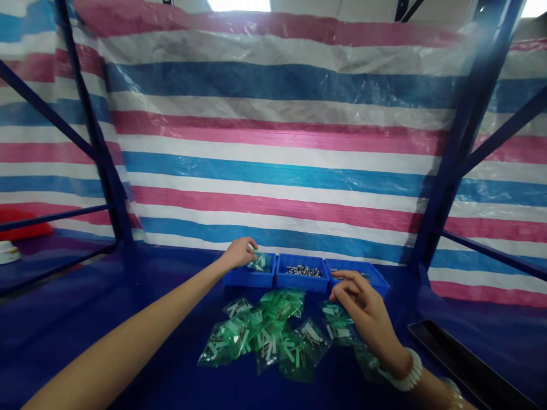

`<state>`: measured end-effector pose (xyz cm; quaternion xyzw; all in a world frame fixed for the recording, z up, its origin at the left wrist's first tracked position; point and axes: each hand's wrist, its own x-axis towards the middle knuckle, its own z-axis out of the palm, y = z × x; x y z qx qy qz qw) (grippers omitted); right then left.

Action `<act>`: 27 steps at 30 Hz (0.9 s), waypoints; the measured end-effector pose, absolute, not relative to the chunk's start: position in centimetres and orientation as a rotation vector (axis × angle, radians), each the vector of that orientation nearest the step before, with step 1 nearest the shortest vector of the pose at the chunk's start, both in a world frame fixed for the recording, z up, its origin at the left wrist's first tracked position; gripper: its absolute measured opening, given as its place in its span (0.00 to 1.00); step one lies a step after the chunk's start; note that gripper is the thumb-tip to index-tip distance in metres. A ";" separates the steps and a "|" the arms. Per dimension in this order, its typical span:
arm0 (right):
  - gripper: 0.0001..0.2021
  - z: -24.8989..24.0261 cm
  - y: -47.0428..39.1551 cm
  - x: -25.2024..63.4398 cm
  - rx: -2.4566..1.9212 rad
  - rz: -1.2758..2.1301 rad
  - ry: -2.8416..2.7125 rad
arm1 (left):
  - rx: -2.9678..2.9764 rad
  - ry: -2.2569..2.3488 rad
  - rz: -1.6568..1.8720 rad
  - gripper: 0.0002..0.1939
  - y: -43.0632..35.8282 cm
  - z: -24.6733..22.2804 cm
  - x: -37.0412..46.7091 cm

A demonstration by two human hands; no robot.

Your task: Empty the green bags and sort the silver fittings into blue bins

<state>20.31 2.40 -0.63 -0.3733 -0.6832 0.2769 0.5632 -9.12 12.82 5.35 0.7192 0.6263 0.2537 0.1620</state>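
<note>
We reach out over the blue bench [128, 319] with both hands: our left hand [239, 252] is stretched to the far left bin [250, 277], fingers pinched together on a small green packet [258, 261] held just above that bin, while our right hand [363, 310] hovers with fingers loosely curled and apart over the right edge of the packet pile [265, 336], gripping nothing that we can see. The pile lies near us in the middle of the bench, a loose heap of thin green plastic bags with small pale and metallic parts inside. Beyond it stand three blue bins in a row; the middle bin [302, 278] holds small metal pieces, and the right bin [376, 279] is partly hidden by our right hand. We judge the packets light, soft and slippery, the film likely to crumple and slide, the contents shifting within. We would pinch each at a corner or sealed edge, one at a time, since overlapping bags may drag along. A dark tray [461, 356] lies at the near right, and a white bracelet [410, 370] sits on our right wrist.
</note>
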 end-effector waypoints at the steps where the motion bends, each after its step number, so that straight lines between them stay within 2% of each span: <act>1: 0.13 -0.7 2.6 20.4 -0.884 0.671 -1.592 | 2.076 1.796 0.647 0.11 13.3 5.0 -8.9; 6: 0.14 -0.8 3.1 20.7 -0.899 0.742 -1.544 | 2.229 1.821 0.448 0.14 13.8 3.3 -7.4; 12: 0.15 -1.0 3.1 20.7 -0.880 0.792 -1.525 | 2.412 1.886 0.580 0.20 10.9 4.3 -6.6; 16: 0.15 -1.0 3.0 20.6 -0.875 0.805 -1.522 | 2.511 1.804 0.615 0.15 7.0 4.6 -5.3; 22: 0.15 -1.1 3.0 20.4 -0.909 0.781 -1.550 | 2.521 1.673 0.463 0.24 4.2 1.7 -4.1; 27: 0.15 -1.0 2.8 20.3 -0.925 0.768 -1.564 | 2.466 1.591 0.590 0.16 4.7 1.9 -4.1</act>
